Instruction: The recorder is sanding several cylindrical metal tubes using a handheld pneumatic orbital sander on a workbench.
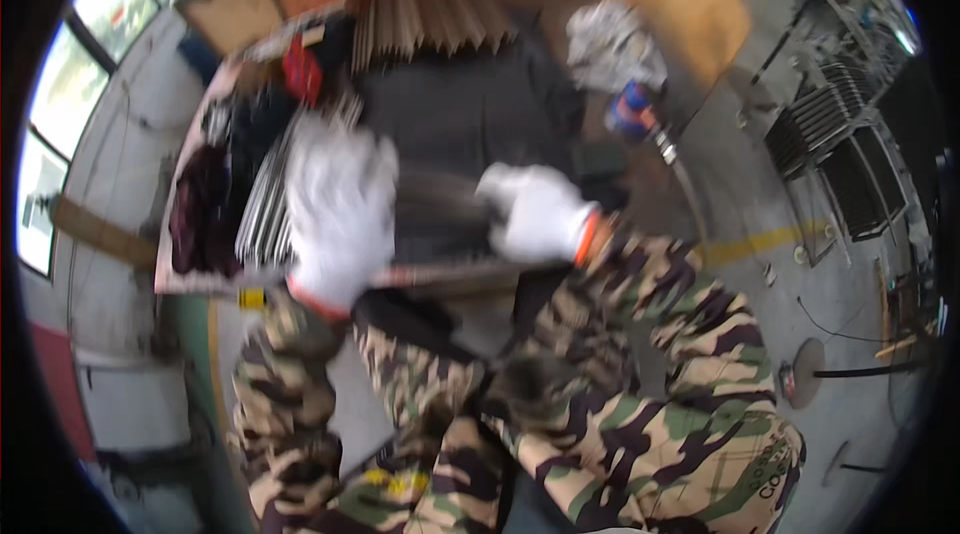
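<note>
My left hand [340,204], in a white glove with an orange cuff, is over the near end of a stack of thin grey metal strips [266,209]. Motion smears its fingers. My right hand [540,216], gloved the same way, is closed with its fingers curled inward, right of the middle of the bench. Between the two hands runs a blurred grey-brown strip [440,196], whose right end meets my right fingers. Whether the left hand grips its other end cannot be made out. Black cloth [455,114] covers the bench beneath.
More strips [430,19] lie in a row at the bench's far side. A blue hand tool with a hose fitting [632,114] and a crumpled white rag [615,44] are at the right. Dark cloth [200,209] and a red item [301,70] are at the left. Metal racks [830,124] stand farther right.
</note>
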The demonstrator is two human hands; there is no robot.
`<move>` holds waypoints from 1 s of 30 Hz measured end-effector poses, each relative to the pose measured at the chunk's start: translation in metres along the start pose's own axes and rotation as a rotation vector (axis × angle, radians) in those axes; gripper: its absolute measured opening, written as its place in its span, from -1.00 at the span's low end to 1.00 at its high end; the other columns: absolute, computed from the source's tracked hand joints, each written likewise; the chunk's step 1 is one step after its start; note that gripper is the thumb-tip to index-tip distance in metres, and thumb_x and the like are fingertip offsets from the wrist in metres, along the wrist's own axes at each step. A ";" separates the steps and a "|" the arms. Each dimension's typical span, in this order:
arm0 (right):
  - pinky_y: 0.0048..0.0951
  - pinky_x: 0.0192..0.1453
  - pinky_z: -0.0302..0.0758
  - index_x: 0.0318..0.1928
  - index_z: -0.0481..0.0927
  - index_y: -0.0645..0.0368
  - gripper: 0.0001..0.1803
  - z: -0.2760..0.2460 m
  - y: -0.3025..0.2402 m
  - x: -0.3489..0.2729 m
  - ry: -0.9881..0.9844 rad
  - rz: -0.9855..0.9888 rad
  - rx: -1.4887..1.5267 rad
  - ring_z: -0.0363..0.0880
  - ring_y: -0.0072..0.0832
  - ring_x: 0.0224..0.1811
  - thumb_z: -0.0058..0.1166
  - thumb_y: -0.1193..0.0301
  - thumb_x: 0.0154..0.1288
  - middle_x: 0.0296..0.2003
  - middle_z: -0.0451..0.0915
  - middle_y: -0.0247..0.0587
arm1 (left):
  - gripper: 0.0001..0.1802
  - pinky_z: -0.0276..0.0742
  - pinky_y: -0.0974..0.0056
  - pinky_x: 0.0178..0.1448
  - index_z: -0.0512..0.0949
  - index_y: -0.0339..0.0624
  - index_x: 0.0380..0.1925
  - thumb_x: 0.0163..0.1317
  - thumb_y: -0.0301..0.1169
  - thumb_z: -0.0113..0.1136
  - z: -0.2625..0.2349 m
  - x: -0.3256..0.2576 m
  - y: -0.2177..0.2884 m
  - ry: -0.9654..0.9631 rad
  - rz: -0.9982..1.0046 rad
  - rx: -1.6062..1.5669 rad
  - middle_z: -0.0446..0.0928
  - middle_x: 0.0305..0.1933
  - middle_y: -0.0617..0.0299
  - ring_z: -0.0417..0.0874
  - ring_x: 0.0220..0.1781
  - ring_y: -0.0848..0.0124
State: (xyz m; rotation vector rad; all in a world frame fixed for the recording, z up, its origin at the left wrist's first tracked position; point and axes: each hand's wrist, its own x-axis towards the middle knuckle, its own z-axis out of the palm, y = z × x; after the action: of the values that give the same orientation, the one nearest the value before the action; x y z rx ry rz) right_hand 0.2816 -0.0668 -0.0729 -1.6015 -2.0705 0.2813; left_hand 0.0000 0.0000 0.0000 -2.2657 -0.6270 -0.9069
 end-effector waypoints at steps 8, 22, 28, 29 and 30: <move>0.01 0.14 0.65 0.08 0.65 0.28 -0.48 0.046 0.076 -0.013 0.003 0.250 0.018 0.73 0.21 0.02 0.29 0.25 0.15 -0.12 0.75 0.23 | -0.23 0.45 -0.03 0.53 0.51 -0.31 0.35 0.15 -0.26 0.55 0.083 -0.132 -0.004 -0.351 -0.514 -0.324 0.57 0.37 -0.18 0.56 0.42 -0.11; 0.11 0.05 0.67 0.01 0.59 0.24 -0.58 0.040 0.093 -0.066 -0.293 0.337 -0.142 0.76 0.23 -0.07 0.23 0.32 0.15 -0.22 0.75 0.25 | 0.02 -0.10 -0.29 0.79 0.27 -0.42 0.58 0.32 0.08 0.31 0.063 -0.239 0.022 -0.750 -0.459 -0.293 0.21 0.64 -0.46 0.11 0.72 -0.37; -0.22 0.03 0.62 0.09 0.62 0.36 -0.45 0.006 0.063 -0.062 -0.037 0.253 0.398 0.73 -0.20 -0.15 0.36 0.33 0.10 -0.24 0.71 0.12 | 0.03 -0.04 -0.25 0.79 0.28 -0.39 0.57 0.20 -0.09 0.47 0.066 -0.241 0.016 -0.605 -0.581 -0.416 0.26 0.63 -0.35 0.14 0.72 -0.31; -0.22 0.03 0.62 0.09 0.62 0.36 -0.45 0.001 0.059 -0.053 -0.028 0.253 0.394 0.73 -0.20 -0.15 0.36 0.33 0.10 -0.24 0.71 0.12 | 0.03 -0.04 -0.25 0.79 0.28 -0.39 0.57 0.20 -0.09 0.47 0.073 -0.239 0.017 -0.598 -0.574 -0.417 0.26 0.63 -0.35 0.14 0.72 -0.31; -0.23 0.00 0.61 0.05 0.62 0.34 -0.50 -0.011 0.045 -0.039 0.012 0.196 0.571 0.70 -0.24 -0.18 0.35 0.36 0.10 -0.27 0.69 0.06 | 0.01 0.00 -0.28 0.76 0.31 -0.43 0.53 0.18 -0.12 0.49 0.073 -0.227 0.021 -0.506 -0.546 -0.384 0.29 0.60 -0.37 0.19 0.69 -0.34</move>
State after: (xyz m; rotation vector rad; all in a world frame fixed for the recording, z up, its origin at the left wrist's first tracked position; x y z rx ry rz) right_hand 0.3324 -0.0930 -0.0939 -1.4303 -1.6165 0.8442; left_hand -0.1033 -0.0092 -0.2160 -2.7546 -1.4560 -0.7299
